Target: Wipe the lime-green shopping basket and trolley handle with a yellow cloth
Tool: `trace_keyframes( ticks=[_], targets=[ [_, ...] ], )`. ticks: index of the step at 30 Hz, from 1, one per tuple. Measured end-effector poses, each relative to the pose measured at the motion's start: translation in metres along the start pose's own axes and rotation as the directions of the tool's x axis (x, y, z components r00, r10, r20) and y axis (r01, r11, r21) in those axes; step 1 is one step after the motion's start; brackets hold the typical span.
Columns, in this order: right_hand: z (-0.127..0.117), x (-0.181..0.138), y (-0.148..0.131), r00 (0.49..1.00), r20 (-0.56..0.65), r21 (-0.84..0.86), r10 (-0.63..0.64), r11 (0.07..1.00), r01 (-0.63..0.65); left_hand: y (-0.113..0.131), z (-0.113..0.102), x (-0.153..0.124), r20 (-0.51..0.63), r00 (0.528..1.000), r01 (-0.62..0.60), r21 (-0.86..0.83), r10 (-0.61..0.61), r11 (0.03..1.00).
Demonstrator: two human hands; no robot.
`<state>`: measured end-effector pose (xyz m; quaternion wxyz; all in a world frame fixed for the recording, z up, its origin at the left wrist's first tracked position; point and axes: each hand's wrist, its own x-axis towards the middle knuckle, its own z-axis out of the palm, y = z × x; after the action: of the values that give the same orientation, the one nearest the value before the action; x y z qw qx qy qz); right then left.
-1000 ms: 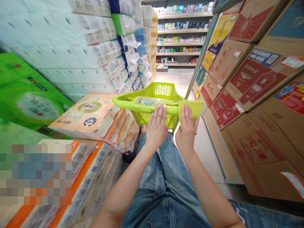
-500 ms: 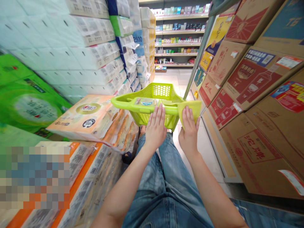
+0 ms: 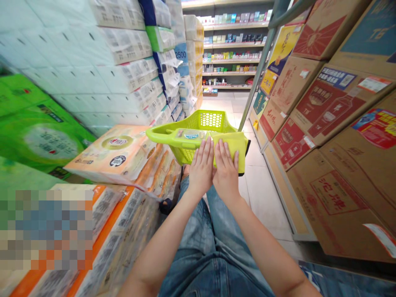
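The lime-green plastic shopping basket (image 3: 185, 145) is in front of the person's legs in blue jeans (image 3: 201, 235), with its near rim turned to the person. On this near side of the basket, the left hand (image 3: 200, 171) lies flat, its fingers straight and close together. Just beside it, the right hand (image 3: 227, 171) is also flattened, with the fingers extended on a yellow cloth (image 3: 237, 144), which covers the right part of the basket's near side. A small label (image 3: 191, 134) is on the basket's rim. To the left of the basket is an orange tissue pack (image 3: 117, 144); to its right, cardboard cartons (image 3: 329, 103); beyond it, stocked shelves (image 3: 235, 62).
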<state>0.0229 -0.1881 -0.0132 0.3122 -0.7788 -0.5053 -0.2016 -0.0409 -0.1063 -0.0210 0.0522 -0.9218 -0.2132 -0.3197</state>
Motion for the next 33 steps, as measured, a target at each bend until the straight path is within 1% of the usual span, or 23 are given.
trace_keyframes(
  ticks=[3, 5, 8, 10, 13, 16, 20, 23, 26, 29, 31, 33],
  targets=[
    [-0.006, -0.006, 0.015, 0.999, -0.006, -0.006, -0.036, 0.999, 0.036, 0.002, -0.004, 0.001, 0.011, 1.0, -0.002, -0.025, 0.002, 1.0],
    [-0.011, -0.01, 0.028, 0.999, -0.027, -0.005, -0.03, 1.0, 0.03, 0.004, -0.005, 0.001, 0.012, 1.0, 0.003, -0.031, -0.003, 1.0],
    [-0.018, -0.011, 0.046, 0.996, -0.073, 0.023, 0.043, 0.999, -0.042, 0.006, -0.006, 0.001, 0.009, 1.0, 0.012, -0.032, -0.012, 0.999],
    [-0.021, -0.009, 0.054, 0.989, -0.1, 0.057, 0.107, 0.993, -0.101, 0.006, -0.005, 0.001, 0.002, 1.0, 0.015, -0.033, -0.015, 0.999],
    [-0.022, -0.003, 0.052, 0.979, -0.108, 0.081, 0.17, 0.983, -0.162, 0.008, -0.005, 0.001, -0.004, 1.0, 0.017, -0.032, -0.017, 0.999],
    [-0.018, 0.001, 0.035, 0.982, -0.085, 0.042, 0.17, 0.985, -0.167, 0.009, -0.005, 0.0, -0.008, 1.0, 0.019, -0.027, -0.019, 0.999],
    [-0.011, 0.005, 0.008, 0.998, 0.002, -0.022, 0.066, 0.998, -0.066, 0.007, -0.001, -0.001, -0.036, 0.999, 0.014, -0.009, -0.014, 1.0],
    [-0.011, 0.006, 0.001, 0.999, 0.049, -0.037, 0.003, 0.999, -0.001, 0.005, 0.0, -0.002, -0.033, 0.999, 0.007, 0.02, -0.007, 1.0],
    [-0.017, 0.001, 0.009, 0.997, 0.068, -0.053, -0.029, 0.998, 0.032, 0.005, -0.002, -0.002, -0.025, 1.0, -0.006, 0.006, 0.006, 1.0],
    [-0.026, -0.005, 0.027, 0.998, 0.055, -0.06, -0.035, 0.997, 0.039, 0.007, -0.004, -0.002, -0.025, 1.0, -0.009, -0.013, 0.009, 1.0],
    [-0.031, -0.009, 0.042, 1.0, 0.029, -0.051, -0.005, 0.999, 0.007, 0.008, -0.005, -0.002, -0.031, 0.999, -0.008, -0.016, 0.007, 1.0],
    [-0.034, -0.01, 0.054, 0.999, -0.005, -0.03, 0.051, 0.998, -0.051, 0.009, -0.005, -0.002, -0.037, 0.999, -0.009, -0.02, 0.008, 1.0]
  ],
)
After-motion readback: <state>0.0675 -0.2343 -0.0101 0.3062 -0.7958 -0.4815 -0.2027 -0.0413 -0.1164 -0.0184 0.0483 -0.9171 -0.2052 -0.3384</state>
